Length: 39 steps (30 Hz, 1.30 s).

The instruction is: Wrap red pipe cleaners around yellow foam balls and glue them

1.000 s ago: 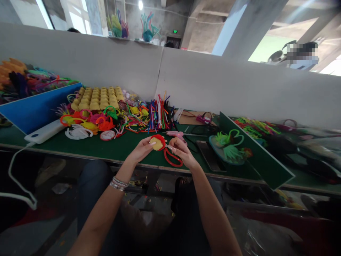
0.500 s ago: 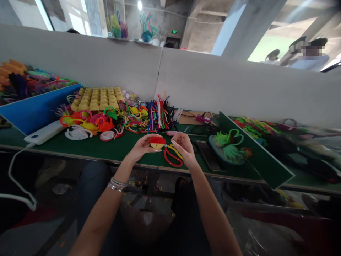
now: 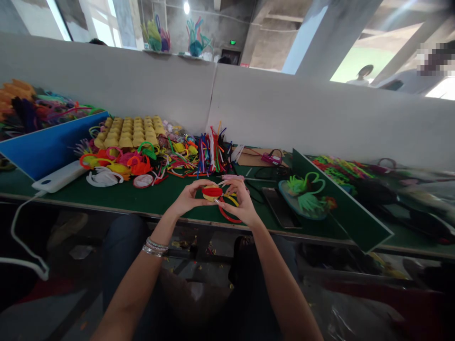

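A small rounded piece, yellow with a fuzzy red band across it, is held over the front of the green table. My left hand grips its left side between thumb and fingers. From the right, my right hand closes on the same piece, thumb at the lower edge and fingers above. Its fingers cover part of the piece. Just beneath my right hand lie pliers with red and yellow handles, partly hidden by that hand.
Bundled pipe cleaners stand behind my hands. Fuzzy colored crafts and a yellow egg tray lie to the left, beside a white power strip. Rightward are a phone, a tray of green crafts and a green divider.
My right hand has moved left onto the piece, from beside it. The piece has turned, so its red band now lies across the middle. The pliers are more covered.
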Available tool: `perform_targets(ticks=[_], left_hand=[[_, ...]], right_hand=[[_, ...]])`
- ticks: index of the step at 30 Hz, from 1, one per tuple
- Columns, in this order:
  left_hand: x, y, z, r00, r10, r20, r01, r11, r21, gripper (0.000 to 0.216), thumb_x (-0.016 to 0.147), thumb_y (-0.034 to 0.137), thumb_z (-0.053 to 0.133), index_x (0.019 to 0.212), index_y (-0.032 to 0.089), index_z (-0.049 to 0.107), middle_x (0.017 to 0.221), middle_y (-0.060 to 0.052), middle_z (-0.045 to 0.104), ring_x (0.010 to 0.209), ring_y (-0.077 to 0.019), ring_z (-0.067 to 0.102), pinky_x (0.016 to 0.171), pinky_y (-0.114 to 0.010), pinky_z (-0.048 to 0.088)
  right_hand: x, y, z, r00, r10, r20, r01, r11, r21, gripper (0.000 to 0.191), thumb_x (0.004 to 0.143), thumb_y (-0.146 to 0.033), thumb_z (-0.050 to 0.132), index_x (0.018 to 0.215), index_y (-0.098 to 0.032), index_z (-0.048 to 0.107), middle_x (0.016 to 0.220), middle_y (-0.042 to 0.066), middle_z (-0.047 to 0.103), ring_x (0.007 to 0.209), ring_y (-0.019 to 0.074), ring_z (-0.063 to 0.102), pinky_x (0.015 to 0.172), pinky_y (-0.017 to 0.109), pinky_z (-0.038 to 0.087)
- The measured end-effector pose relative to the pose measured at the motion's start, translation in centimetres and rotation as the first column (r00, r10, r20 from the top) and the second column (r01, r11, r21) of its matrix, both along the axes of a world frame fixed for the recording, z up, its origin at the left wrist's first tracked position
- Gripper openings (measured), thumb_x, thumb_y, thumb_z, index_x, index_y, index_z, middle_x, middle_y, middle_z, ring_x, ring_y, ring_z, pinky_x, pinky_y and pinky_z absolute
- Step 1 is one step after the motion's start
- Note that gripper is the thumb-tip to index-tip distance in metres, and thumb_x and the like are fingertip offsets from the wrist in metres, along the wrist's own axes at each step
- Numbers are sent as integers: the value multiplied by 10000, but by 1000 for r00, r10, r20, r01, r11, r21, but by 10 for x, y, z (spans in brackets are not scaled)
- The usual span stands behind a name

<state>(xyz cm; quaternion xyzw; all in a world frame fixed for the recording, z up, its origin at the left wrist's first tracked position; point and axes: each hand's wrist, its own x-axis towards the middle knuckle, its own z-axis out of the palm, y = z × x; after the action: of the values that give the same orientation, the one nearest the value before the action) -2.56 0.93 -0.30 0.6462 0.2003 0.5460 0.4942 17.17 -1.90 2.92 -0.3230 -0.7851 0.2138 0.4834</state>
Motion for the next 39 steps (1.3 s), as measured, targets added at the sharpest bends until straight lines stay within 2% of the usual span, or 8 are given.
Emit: perform_targets(ticks=[4, 7, 11, 14, 19, 24, 33, 39], left_hand=[[-1, -3, 6, 996, 45, -80, -44, 999, 16, 518, 576, 223, 798, 1066, 191, 632, 1118, -89, 633, 1092, -235, 541, 950, -375, 396], [-3, -7, 12, 974, 131, -184, -113, 988, 105, 480, 624, 256, 767, 1078, 180, 630, 1088, -101, 631, 1040, -234, 547, 922, -380, 395], [-3, -13, 17, 887, 352, -298, -266, 918, 293, 430, 644, 274, 742, 1058, 208, 644, 1021, -70, 611, 987, -216, 524, 912, -377, 378], [-2, -17, 21, 806, 448, -386, -315, 878, 360, 457, 647, 262, 727, 1091, 231, 627, 1043, -54, 592, 1011, -219, 497, 932, -380, 363], [0, -21, 23, 779, 444, -442, -296, 883, 365, 599, 631, 216, 710, 1193, 214, 505, 1058, -50, 624, 1034, -236, 498, 957, -402, 344], [1, -19, 16, 773, 487, -407, -341, 859, 382, 497, 613, 170, 687, 1067, 192, 487, 1081, -60, 603, 1077, -234, 507, 963, -387, 335], [1, -16, 11, 713, 575, -401, -377, 797, 473, 504, 640, 168, 666, 1083, 199, 428, 1086, -65, 607, 1108, -240, 493, 974, -395, 307], [2, -17, 14, 749, 525, -405, -350, 832, 431, 489, 653, 166, 659, 1090, 199, 441, 1102, -67, 601, 1106, -241, 515, 979, -404, 322]], right_hand=[[-2, -3, 3, 997, -58, 42, 58, 998, 15, 563, 686, -409, 712, 1167, -253, 463, 1202, 89, 471, 879, 173, 509, 775, 345, 482], [-3, -3, 2, 996, -71, 45, 69, 997, 41, 579, 677, -404, 720, 1174, -254, 465, 1181, 83, 498, 989, 206, 515, 871, 385, 453], [-3, -2, 2, 994, -82, 72, 79, 996, 49, 587, 675, -399, 720, 1181, -253, 461, 1186, 91, 511, 1089, 237, 499, 937, 425, 424], [-4, -2, 4, 991, -76, 106, 71, 996, 57, 589, 685, -387, 715, 1196, -245, 459, 1218, 104, 495, 1137, 246, 480, 968, 438, 411], [-6, -3, 6, 988, -80, 135, 65, 991, 114, 544, 697, -354, 712, 1177, -238, 484, 1200, 104, 515, 1187, 250, 447, 1031, 445, 355], [-7, -2, 4, 970, -112, 214, 85, 988, 131, 502, 713, -360, 697, 1158, -245, 498, 1176, 86, 547, 1176, 247, 462, 1022, 441, 361], [-8, 0, 1, 955, -144, 261, 110, 984, 140, 460, 753, -357, 651, 1172, -245, 498, 1176, 79, 574, 1168, 253, 479, 1001, 451, 375], [-9, -1, 0, 954, -161, 251, 118, 977, 176, 451, 771, -360, 633, 1189, -261, 497, 1239, 87, 534, 1202, 255, 455, 1006, 460, 372]])
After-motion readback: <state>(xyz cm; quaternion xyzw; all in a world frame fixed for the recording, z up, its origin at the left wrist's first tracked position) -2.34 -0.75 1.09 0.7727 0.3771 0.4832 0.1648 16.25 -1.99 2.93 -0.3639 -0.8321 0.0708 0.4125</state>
